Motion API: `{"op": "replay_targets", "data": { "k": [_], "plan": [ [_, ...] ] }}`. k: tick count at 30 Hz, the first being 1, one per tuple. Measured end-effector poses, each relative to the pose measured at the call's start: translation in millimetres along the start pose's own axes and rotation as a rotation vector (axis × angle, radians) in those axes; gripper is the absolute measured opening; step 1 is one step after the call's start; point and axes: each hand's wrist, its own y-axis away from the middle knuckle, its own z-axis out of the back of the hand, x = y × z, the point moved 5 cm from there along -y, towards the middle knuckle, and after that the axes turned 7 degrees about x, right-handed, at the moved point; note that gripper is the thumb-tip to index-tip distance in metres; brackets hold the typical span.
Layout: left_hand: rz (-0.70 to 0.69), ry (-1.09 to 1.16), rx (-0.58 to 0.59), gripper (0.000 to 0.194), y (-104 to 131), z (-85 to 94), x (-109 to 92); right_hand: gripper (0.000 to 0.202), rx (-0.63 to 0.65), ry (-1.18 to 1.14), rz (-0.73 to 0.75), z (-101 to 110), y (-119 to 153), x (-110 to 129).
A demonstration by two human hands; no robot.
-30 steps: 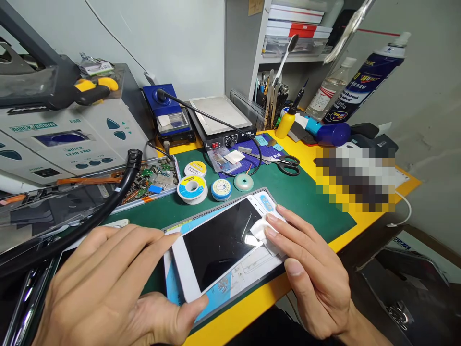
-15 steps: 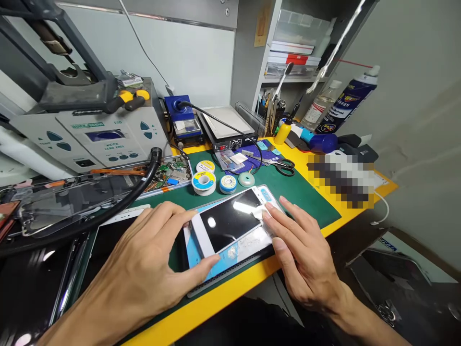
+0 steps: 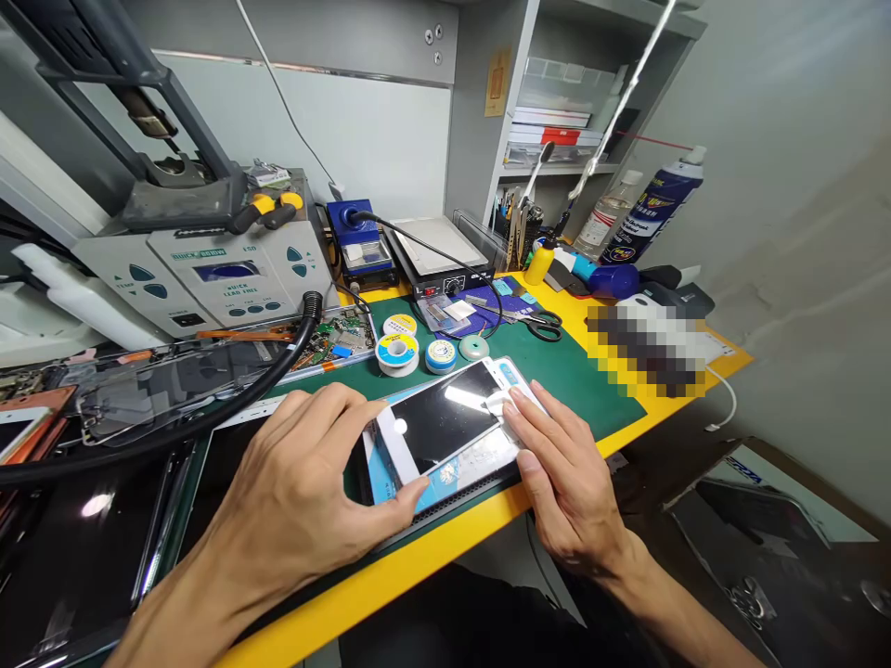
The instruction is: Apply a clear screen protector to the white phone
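A white-framed smartphone [image 3: 445, 419] with a black, glossy screen lies face up on a pad with a blue and white printed surface [image 3: 463, 467]. Thumb and forefinger of my left hand [image 3: 299, 487] span its left end, gripping opposite edges. My right hand [image 3: 563, 473] rests at the right end, fingers close together. Under its fingertips, against the screen, is a small white piece [image 3: 496, 404] that looks like a wipe; most of it is hidden. A green mat [image 3: 591, 394] lies beneath the pad.
Behind the phone stand solder spools [image 3: 397, 354], with scissors [image 3: 541, 325] to their right. A black hose [image 3: 271, 376] crosses at left before a hot-air station [image 3: 229, 283]. Circuit boards [image 3: 348, 339] fill a tray. A yellow bottle [image 3: 539, 265] stands further back. The yellow table edge [image 3: 376, 589] runs nearest me.
The camera view has tilted up and turned slightly left. Both hands keep nearly the same places on the phone, the right fingertips still on the white piece.
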Motion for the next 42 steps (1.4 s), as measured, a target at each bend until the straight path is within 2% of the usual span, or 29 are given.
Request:
{"op": "replay_targets", "data": {
  "k": [12,15,19,24,26,28,32,35,42],
  "plan": [
    [-0.054,-0.054,-0.055,0.043,-2,1.5,-4,0.053,-0.026,-0.025,-0.021,5,-3,1],
    [-0.049,-0.04,-0.029,0.041,-2,1.3,-2,0.05,-0.006,0.021,-0.028,6,-4,4],
    [-0.044,0.006,0.02,0.038,-2,0.4,-1,0.045,0.066,0.091,0.017,3,-12,27],
    [-0.016,0.068,0.06,0.037,-2,-1.4,2,0.041,0.164,0.022,0.077,-14,-28,69],
    [-0.008,0.094,0.089,0.033,-2,-3.2,3,0.041,0.204,0.01,0.083,-18,-33,74],
    [0.003,0.12,0.102,0.036,-1,-4.2,4,0.041,0.223,0.028,0.086,-15,-34,67],
    [0.02,0.133,0.088,0.044,0,-3.1,3,0.04,0.149,0.131,0.032,5,-26,26],
    [0.036,0.131,0.086,0.044,-1,-1.5,0,0.045,0.136,0.174,0.033,11,-17,3],
    [0.01,0.138,0.039,0.049,0,2.0,-3,0.053,0.052,0.105,0.008,1,-3,2]
  ]
}}
